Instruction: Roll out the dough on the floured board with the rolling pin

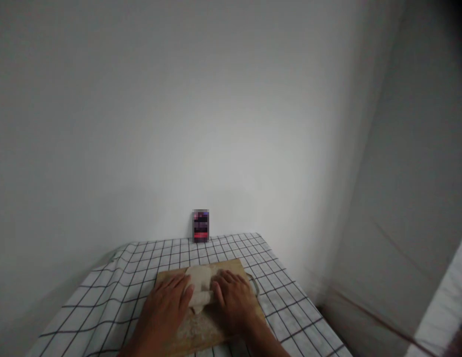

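Observation:
A sheet of pale dough (pixel 198 278) lies on a wooden board (pixel 201 332), its near edge showing just below a pale rolling pin (pixel 201 298). The pin lies crosswise over the dough, and only its middle shows between my hands. My left hand (pixel 170 298) rests flat over the pin's left end, fingers stretched forward. Over the right end lies my right hand (pixel 232 296), palm down with its fingers extended and its thumb toward the middle. Both palms hide the ends of the pin. Whitish flour marks the near part of the board.
The board rests on a white tablecloth (pixel 290 307) with a dark grid. A cord-like loop (pixel 256 285) sticks out from the board's right side. A blurred-out dark and red upright object (pixel 201 226) stands at the back against the white wall (pixel 231 124).

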{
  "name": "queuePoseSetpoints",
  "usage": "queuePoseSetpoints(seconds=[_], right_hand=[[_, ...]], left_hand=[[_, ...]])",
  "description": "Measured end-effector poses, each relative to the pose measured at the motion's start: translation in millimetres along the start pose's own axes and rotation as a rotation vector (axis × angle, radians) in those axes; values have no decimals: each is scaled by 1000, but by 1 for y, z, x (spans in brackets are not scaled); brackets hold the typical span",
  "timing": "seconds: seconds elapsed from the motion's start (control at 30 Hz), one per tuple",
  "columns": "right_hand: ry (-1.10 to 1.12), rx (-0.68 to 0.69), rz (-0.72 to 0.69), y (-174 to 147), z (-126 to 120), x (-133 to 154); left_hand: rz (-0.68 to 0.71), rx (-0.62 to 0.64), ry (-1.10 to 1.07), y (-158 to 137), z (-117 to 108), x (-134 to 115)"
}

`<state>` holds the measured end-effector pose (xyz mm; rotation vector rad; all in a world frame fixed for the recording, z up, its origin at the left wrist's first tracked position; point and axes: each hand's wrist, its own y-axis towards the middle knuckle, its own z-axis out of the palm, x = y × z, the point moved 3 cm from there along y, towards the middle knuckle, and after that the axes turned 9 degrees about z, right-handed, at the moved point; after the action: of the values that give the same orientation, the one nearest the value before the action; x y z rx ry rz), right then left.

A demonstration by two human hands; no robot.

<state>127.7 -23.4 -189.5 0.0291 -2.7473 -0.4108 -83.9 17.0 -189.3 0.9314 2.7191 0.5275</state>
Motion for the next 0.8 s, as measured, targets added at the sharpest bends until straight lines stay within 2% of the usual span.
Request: queuePoseSetpoints(seconds=[0.13,0.23,0.4,0.53,0.6,0.73,0.8], right_hand=[[-6,-42,45,-25,6,-1],[1,-38,34,-21,4,0],[-33,28,-23,23,-9,5],[-98,82,-1,65,-6,2],[-109,129,69,83,0,-3],[-59,140,159,110,8,-10],[-56,118,167,120,8,-11]], left_hand=[[39,-80,-33,-27,13,0],[21,-63,-15,-23,12,1],[39,40,85,14,4,9],[72,177,158,49,2,21],[4,221,162,65,-1,24],[-232,195,100,89,-12,29],[-261,198,79,96,-13,32]])
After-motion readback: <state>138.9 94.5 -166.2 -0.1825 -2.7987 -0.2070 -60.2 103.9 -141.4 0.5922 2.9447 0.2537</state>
